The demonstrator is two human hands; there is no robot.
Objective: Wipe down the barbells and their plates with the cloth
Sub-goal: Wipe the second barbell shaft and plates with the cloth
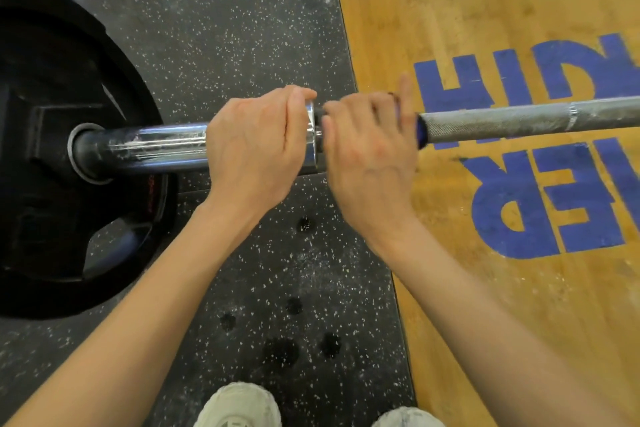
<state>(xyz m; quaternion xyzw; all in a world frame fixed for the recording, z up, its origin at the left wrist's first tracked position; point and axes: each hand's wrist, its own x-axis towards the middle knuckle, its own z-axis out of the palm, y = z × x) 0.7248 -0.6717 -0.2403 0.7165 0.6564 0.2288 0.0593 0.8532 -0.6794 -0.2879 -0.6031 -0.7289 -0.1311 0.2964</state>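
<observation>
The barbell (519, 120) runs across the view from nine o'clock to three o'clock, its chrome sleeve (156, 147) on the nine o'clock side and its knurled shaft reaching out over the wooden platform (467, 10) toward three o'clock. A black plate (52, 114) sits on the sleeve at the nine o'clock edge, partly cut off by the frame. The left hand (254, 146) is curled over the sleeve right at its collar, grasping it. Just beside it at three o'clock, the right hand (372, 146) is wrapped around the shaft with a blue cloth (420, 132) under the palm (only a dark blue strip shows past the fingers; the index finger sticks up). The two hands nearly touch. Below them lies speckled black rubber flooring (259, 28), with dark spots toward six o'clock. Large blue letters (536, 201) are painted on the platform, cut off at the three o'clock edge. Two pale shoes (239, 406) peek in at six o'clock.
</observation>
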